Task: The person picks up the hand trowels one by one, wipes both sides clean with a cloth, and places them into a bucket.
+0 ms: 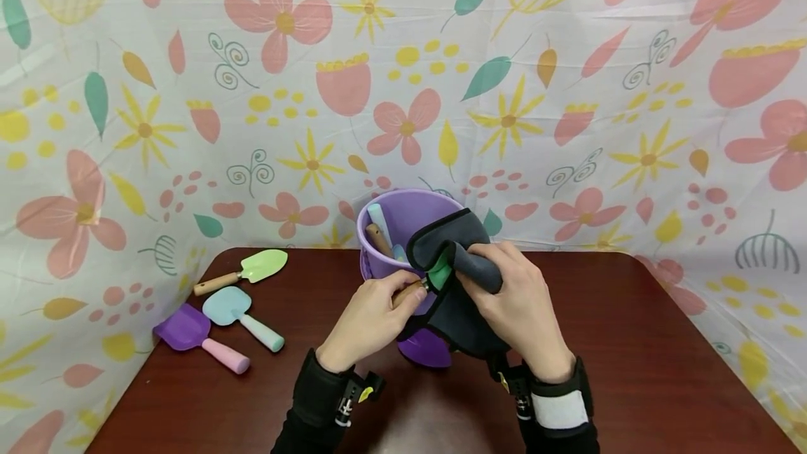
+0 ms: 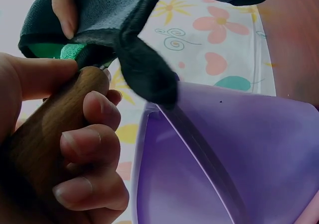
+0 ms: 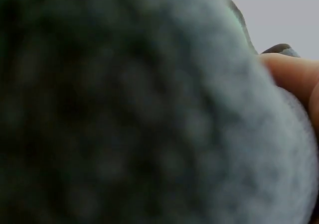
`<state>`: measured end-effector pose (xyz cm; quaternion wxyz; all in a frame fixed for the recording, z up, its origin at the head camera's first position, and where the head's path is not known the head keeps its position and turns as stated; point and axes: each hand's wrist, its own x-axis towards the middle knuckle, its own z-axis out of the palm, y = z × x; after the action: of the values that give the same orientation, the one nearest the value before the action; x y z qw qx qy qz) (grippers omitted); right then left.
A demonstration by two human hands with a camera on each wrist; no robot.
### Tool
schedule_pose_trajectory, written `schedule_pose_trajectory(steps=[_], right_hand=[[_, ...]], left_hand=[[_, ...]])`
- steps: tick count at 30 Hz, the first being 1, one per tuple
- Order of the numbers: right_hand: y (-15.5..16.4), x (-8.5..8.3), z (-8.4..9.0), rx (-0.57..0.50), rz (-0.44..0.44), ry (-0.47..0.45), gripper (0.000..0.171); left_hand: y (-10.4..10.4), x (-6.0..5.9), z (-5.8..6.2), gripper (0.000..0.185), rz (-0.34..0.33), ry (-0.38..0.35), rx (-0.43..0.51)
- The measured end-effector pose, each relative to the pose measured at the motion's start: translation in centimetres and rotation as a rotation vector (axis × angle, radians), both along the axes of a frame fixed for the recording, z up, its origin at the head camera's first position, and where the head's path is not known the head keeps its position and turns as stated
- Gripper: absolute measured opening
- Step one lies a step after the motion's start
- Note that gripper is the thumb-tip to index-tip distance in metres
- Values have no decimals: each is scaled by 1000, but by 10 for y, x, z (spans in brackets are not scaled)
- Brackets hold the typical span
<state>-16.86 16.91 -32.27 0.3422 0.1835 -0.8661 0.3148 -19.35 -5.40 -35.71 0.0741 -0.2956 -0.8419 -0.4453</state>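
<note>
My left hand (image 1: 370, 310) holds a small tool by its brown wooden handle (image 2: 60, 114), fingers wrapped around it in the left wrist view. The tool's head is covered by a dark grey cloth (image 1: 463, 317) with black edging and a green inner side (image 1: 439, 273). Gripped in my right hand (image 1: 515, 293), the cloth is folded around the head, and it fills most of the right wrist view as a blur. Both hands are raised in front of a light purple bucket (image 1: 373, 268), the cloth overlapping its right side in the head view.
Tool handles (image 1: 378, 238) lean inside the bucket. At the left of the brown table (image 1: 630, 356) lie a green trowel (image 1: 263, 265), a light blue trowel (image 1: 227, 305) and a purple scoop (image 1: 185, 328). Below the cloth shows a deep purple rounded piece (image 1: 424, 352). Flowered sheeting (image 1: 403, 54) stands behind.
</note>
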Motion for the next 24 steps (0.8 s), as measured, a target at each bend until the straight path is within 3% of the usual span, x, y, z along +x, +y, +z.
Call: schedule_pose_trajectory(steps=[7, 24], right_hand=[[-3, -3, -3, 28, -33, 3, 30], [11, -7, -3, -56, -94, -1, 30]], left_hand=[[2, 0, -1, 18, 5, 22, 1], [-1, 0, -1, 21, 9, 13, -29]])
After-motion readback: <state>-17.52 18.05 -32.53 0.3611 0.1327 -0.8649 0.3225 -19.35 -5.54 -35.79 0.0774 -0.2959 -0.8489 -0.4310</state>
